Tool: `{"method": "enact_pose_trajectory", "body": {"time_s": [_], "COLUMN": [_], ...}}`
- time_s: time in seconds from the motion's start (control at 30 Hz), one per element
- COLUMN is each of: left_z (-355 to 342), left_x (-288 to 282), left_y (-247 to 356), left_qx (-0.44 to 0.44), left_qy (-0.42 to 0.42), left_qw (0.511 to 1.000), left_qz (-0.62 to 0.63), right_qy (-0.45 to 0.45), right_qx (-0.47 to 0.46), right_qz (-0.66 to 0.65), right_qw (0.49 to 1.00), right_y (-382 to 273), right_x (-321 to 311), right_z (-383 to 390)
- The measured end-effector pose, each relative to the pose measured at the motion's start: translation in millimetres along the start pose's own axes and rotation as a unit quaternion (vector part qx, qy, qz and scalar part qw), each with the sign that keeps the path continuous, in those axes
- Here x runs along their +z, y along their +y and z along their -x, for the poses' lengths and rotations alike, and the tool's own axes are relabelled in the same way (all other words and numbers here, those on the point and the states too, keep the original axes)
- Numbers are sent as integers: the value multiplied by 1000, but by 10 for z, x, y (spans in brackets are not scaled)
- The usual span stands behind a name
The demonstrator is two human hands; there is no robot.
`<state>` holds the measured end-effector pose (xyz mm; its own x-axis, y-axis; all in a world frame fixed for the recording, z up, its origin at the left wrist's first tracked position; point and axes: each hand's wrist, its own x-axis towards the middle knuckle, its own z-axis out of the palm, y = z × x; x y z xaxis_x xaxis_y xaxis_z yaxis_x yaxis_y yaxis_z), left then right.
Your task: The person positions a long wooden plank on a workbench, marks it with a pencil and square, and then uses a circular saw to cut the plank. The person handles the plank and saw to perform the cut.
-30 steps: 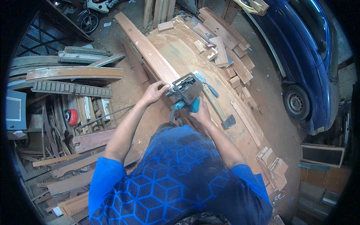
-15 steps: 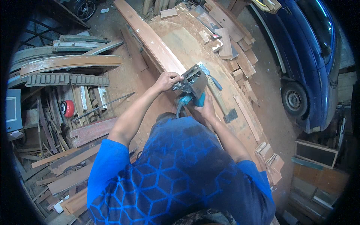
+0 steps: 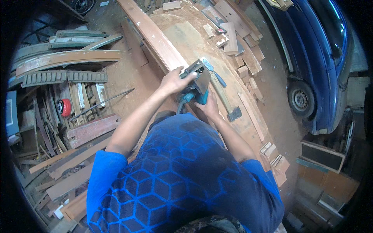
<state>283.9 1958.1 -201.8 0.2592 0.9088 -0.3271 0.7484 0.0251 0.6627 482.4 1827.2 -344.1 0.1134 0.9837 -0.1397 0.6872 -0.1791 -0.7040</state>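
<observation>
A teal and grey power tool with a flat metal base plate (image 3: pixel 203 80) is held up in front of my body, its plate turned to the upper right. My right hand (image 3: pixel 210 108) wraps round its teal handle. At the tool's left edge, my left hand (image 3: pixel 174 82) has its thumb and fingers on the grey metal frame. The tool covers part of those fingers. Just beyond lies the near end of a long planed board (image 3: pixel 163 42). Right of the tool, a wooden-handled hammer (image 3: pixel 234 113) and a blue-handled tool (image 3: pixel 220 79) rest on the workbench (image 3: pixel 182 37).
Wood offcuts (image 3: pixel 231 39) line the bench's right side, with a thin strip (image 3: pixel 250 116) nearer. Timber (image 3: pixel 70 62) and scrap boards (image 3: pixel 81 155) are piled on the left, beside a red round object (image 3: pixel 64 107). A blue car (image 3: pixel 314 58) stands at the right.
My left hand has shifted further over the tool's frame, its fingers now reaching across the edge. My right hand stays on the handle. The whole view has shifted slightly.
</observation>
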Motion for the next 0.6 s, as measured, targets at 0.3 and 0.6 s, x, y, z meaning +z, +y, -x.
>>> {"method": "enact_pose_trajectory", "body": {"time_s": [0.3, 0.6], "left_z": [27, -134], "left_x": [261, 222], "left_y": [58, -182], "left_qx": [41, -71], "left_qy": [46, -59], "left_qw": [997, 988], "left_qz": [-44, 126], "right_qy": [71, 20], "right_qx": [-12, -197], "right_qz": [-86, -20], "right_qw": [994, 980], "right_y": [-153, -345], "right_x": [-74, -333], "right_z": [42, -397]}}
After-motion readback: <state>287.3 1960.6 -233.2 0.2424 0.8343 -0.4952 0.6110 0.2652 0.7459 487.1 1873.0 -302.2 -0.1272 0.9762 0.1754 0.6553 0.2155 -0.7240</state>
